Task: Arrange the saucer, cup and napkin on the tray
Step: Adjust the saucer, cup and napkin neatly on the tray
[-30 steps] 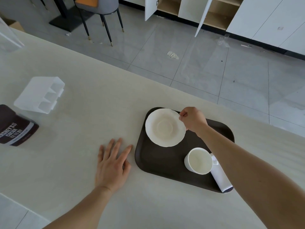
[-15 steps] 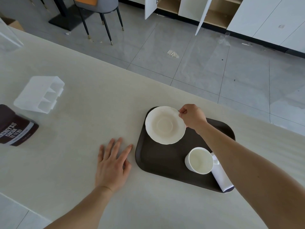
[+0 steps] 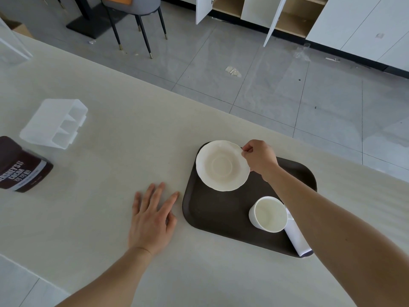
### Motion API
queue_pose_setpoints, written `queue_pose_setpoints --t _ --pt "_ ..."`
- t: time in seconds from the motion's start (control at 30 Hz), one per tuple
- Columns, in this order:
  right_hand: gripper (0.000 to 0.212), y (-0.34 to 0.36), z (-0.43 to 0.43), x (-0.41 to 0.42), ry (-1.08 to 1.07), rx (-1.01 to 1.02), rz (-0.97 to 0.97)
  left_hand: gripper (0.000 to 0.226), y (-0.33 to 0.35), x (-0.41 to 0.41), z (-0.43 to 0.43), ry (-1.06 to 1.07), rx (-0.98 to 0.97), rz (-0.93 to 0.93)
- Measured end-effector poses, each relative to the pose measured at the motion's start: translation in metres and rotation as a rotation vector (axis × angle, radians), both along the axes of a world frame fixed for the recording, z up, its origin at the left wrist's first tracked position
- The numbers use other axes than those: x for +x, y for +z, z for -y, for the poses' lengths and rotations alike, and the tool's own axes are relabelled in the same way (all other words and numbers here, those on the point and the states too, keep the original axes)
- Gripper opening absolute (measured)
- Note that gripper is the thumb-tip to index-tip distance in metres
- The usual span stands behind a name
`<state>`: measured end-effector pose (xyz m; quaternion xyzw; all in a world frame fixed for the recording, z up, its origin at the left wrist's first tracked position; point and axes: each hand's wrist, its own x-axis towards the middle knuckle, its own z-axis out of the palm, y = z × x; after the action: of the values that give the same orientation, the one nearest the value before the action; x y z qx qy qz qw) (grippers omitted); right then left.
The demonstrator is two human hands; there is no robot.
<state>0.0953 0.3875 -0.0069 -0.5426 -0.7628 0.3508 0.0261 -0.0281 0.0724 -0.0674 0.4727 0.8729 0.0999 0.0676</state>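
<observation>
A dark brown tray [image 3: 217,216] lies on the pale counter. A cream saucer [image 3: 222,166] is at the tray's far left corner, and my right hand [image 3: 260,157] pinches its right rim; whether it rests on the tray or hangs just above it I cannot tell. A white cup [image 3: 269,214] stands upright at the tray's near right. Beside the cup, along the tray's right edge, lies a rolled white napkin [image 3: 296,237], partly hidden by my right forearm. My left hand [image 3: 151,218] lies flat on the counter just left of the tray, fingers spread, holding nothing.
A clear plastic divided organiser [image 3: 54,122] lies on its side at the left. A brown cocoa pouch [image 3: 20,166] sits at the left edge. The counter's far edge runs diagonally behind the tray, with tiled floor, a chair [image 3: 135,9] and open cabinets [image 3: 261,9] beyond.
The saucer and my right hand have shifted slightly toward the tray's far edge. My left hand, the cup and the napkin have stayed put.
</observation>
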Motion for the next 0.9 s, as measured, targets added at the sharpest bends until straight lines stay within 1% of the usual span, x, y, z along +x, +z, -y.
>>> queue_pose_setpoints --t 0.53,0.6,0.7,0.83,0.9 --pt "0.015 0.001 0.004 0.001 -0.01 -0.03 0.001 0.051 0.0 0.0 0.0 0.004 0.025 -0.007" --pt "0.012 0.002 0.003 0.002 -0.032 -0.078 -0.033 0.051 0.0 0.0 0.0 0.003 0.025 -0.006" --pt "0.001 0.005 0.003 0.009 -0.041 -0.161 -0.098 0.051 0.001 0.001 0.001 0.006 0.017 -0.01" --pt "0.008 0.014 0.004 0.042 -0.098 -0.147 -0.203 0.051 0.001 0.001 0.0 0.006 0.025 -0.006" --pt "0.018 0.022 0.01 0.071 -0.151 -0.105 -0.256 0.051 0.002 0.002 0.0 0.005 0.033 -0.004"
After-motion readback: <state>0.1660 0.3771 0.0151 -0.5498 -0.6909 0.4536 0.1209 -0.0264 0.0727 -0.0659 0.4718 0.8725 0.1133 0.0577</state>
